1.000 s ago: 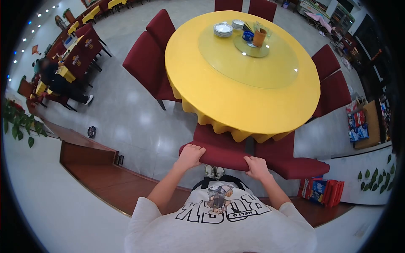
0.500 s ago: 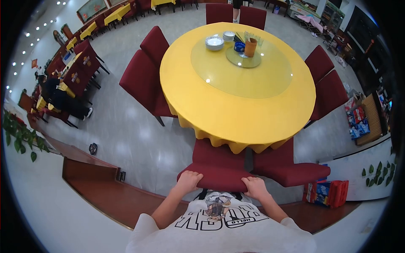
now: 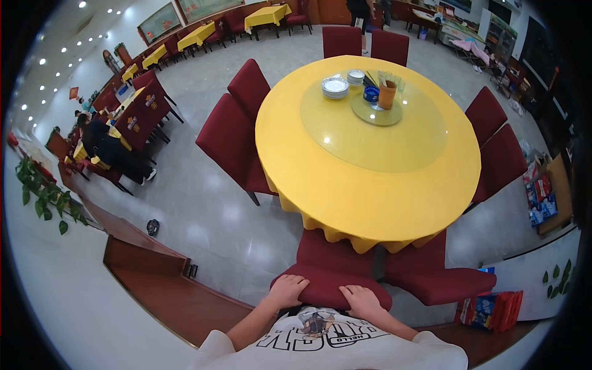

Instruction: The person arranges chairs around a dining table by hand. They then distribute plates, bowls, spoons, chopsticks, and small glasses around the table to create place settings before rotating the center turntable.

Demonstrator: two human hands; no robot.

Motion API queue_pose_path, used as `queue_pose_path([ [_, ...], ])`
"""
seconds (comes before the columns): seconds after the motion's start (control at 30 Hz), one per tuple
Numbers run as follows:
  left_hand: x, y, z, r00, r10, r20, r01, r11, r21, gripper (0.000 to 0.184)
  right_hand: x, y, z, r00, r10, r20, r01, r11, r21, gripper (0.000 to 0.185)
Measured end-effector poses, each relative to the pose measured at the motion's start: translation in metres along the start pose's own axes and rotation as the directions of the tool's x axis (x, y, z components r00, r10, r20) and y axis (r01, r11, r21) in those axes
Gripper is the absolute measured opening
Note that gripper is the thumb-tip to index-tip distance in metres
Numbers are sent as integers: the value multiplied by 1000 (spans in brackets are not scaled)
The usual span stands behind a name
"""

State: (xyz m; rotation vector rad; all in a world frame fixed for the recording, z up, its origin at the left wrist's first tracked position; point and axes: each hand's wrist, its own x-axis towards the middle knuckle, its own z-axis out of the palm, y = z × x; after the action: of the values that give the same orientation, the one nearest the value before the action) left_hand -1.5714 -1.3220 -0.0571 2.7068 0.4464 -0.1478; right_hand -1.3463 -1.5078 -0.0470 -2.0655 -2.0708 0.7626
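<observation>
Right in front of me stands a dark red upholstered chair (image 3: 324,287), its seat partly under the yellow tablecloth of a round table (image 3: 370,203). My left hand (image 3: 288,290) holds the top of the backrest near its left end, fingers curled over the edge. Further along the same backrest, my right hand (image 3: 362,301) grips the top, short of the right end. The undersides of both hands are hidden. A second red chair (image 3: 441,287) stands close on the right, touched by neither hand.
On the table's glass turntable (image 3: 370,151) are stacked plates (image 3: 335,87), small bowls (image 3: 355,76), a blue container (image 3: 370,94) and a brown holder (image 3: 386,95). More red chairs (image 3: 225,139) surround the table. Red and blue packages (image 3: 493,310) sit at right. A person in dark clothes (image 3: 114,145) bends over a table at left.
My view has tilted up and shifted left, so the table appears lower. My right hand has moved inward along the backrest, away from its right end. The left hand stays near the left end.
</observation>
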Motion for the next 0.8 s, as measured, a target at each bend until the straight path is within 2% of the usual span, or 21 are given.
queue_pose_path([
  [0.1, -1, 0, -4, 1000, -2, -7, 2, 1000, -26, 60, 13, -13, 2, 1000, -22, -21, 22, 1000, -15, 73],
  [0.17, -7, -10, -6, 994, 112, -18, -113, 991, -73, 64, 27, -28, 7, 998, -41, -52, 40, 999, -10, 73],
  [0.23, -15, -28, -6, 989, 149, -23, -150, 985, -90, 67, 45, -49, 13, 995, -44, -92, 41, 998, -37, 73],
  [0.3, -30, -53, -7, 961, 253, -115, -258, 965, -34, 64, 70, -77, 22, 993, -16, -114, 9, 998, -65, 72],
  [0.37, -49, -84, -20, 963, 239, -127, -249, 966, -68, 58, 101, -108, 30, 989, -6, -150, -9, 995, -102, 71],
  [0.43, -69, -108, -26, 971, 212, -113, -226, 966, -126, 40, 126, -141, 40, 981, 41, -189, -56, 995, -77, 67],
  [0.47, -78, -119, -28, 972, 205, -116, -220, 966, -133, 40, 139, -154, 45, 983, 36, -180, -52, 995, -81, 67],
  [0.53, -93, -140, -38, 979, 203, 14, -203, 979, -23, 22, 163, -183, 45, 956, 62, -288, -93, 991, -95, 52],
  [0.57, -103, -150, -39, 980, 198, 12, -197, 980, -25, 22, 172, -192, 50, 957, 58, -284, -88, 991, -96, 52],
  [0.63, -120, -168, -38, 976, 179, -123, -190, 978, -81, 12, 190, -197, 64, 955, 109, -277, -138, 987, -87, 24],
  [0.8, -148, -207, -32, 981, 124, -149, -149, 973, -175, 14, 204, -206, 70, 931, 196, -307, -247, 959, -136, 13],
])
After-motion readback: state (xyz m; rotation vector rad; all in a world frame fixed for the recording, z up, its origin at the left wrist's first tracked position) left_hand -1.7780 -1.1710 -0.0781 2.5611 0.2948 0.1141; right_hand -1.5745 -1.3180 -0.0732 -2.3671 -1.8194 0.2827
